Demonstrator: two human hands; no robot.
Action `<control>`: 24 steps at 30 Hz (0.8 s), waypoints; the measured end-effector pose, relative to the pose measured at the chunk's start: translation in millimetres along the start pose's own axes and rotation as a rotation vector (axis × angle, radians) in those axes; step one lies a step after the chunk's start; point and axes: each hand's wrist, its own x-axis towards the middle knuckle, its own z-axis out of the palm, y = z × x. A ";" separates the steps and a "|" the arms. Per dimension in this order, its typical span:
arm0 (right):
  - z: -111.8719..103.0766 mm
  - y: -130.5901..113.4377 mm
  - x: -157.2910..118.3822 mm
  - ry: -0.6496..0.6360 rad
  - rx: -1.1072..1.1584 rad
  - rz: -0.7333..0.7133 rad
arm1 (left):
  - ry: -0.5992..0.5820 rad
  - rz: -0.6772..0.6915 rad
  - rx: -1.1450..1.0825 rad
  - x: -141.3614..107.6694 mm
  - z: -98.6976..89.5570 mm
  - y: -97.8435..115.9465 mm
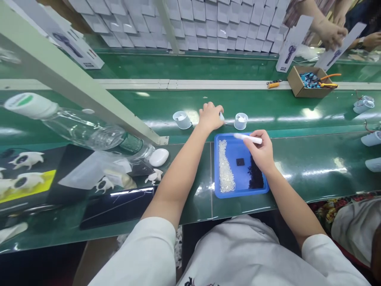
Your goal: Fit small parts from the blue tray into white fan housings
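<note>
My left hand [210,116] is closed round a small pale cup [222,116], mostly hidden by the fingers, on the green surface. White cups with pale contents stand on either side, one to the left [182,120] and one to the right [241,121]. My right hand [260,152] grips a white pen-like tool [252,139] above a blue tray [241,193]. Inside the tray, clear small pieces [225,169] lie along the left, black small pieces [255,174] along the right, and a black square [240,161] in the middle.
A slanted metal post [89,75] and a clear bottle [98,135] lie to the left. A cardboard box [306,91] with tools stands at the back right. Beyond it, another person's hands [331,33] touch a white carton. More white cylinders [370,138] lie at the right edge.
</note>
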 end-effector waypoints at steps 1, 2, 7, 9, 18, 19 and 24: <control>0.3 0.2 -0.3 -0.026 0.021 0.003 | -0.021 0.023 0.048 -0.5 4.3 2.0; 0.5 0.5 -0.5 -0.057 0.040 0.006 | -0.023 0.064 0.073 -0.8 8.5 4.5; 1.8 3.2 -1.2 -0.178 0.099 0.045 | -0.047 0.388 -0.035 1.7 24.2 15.4; 1.3 3.9 -1.2 -0.207 0.099 0.060 | -0.082 0.417 -0.061 3.5 28.2 18.4; 0.5 8.1 -0.3 -0.329 0.070 0.075 | 0.035 0.225 -0.509 15.1 31.0 17.4; 0.5 8.5 -0.3 -0.334 0.064 0.077 | 0.076 0.195 -0.572 16.6 31.1 16.9; -0.7 9.3 0.5 -0.328 0.044 0.048 | 0.328 0.136 -0.831 25.5 25.9 15.3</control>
